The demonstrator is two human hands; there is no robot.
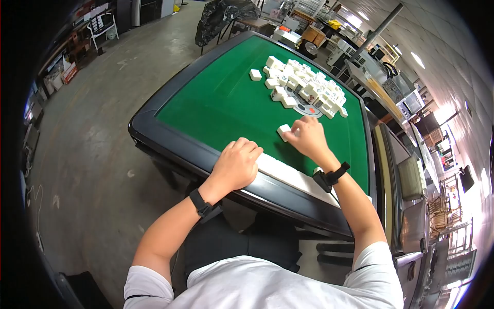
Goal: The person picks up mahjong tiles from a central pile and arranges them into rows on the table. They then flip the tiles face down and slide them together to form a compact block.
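Note:
My right hand (pixel 309 138) is over the green felt, its thumb and fingers pinched at a white mahjong tile (pixel 284 132). A shadow falls on the felt just below that tile. Along the near table edge runs a straight row of white mahjong tiles (pixel 288 174), backs up. My left hand (pixel 237 164) curls its fingers around the left end of this row, hiding the tiles beneath. Farther back, a loose heap of mahjong tiles (pixel 309 85) partly covers a round centre panel (pixel 307 109). A single tile (pixel 255 75) lies left of the heap.
The mahjong table (pixel 180 149) has a raised black rim around the green felt. A black plastic-covered object (pixel 224 20) stands beyond its far left corner. To the right are a long bench-like unit (pixel 391 175) and cluttered equipment. A white chair (pixel 103 28) stands far left.

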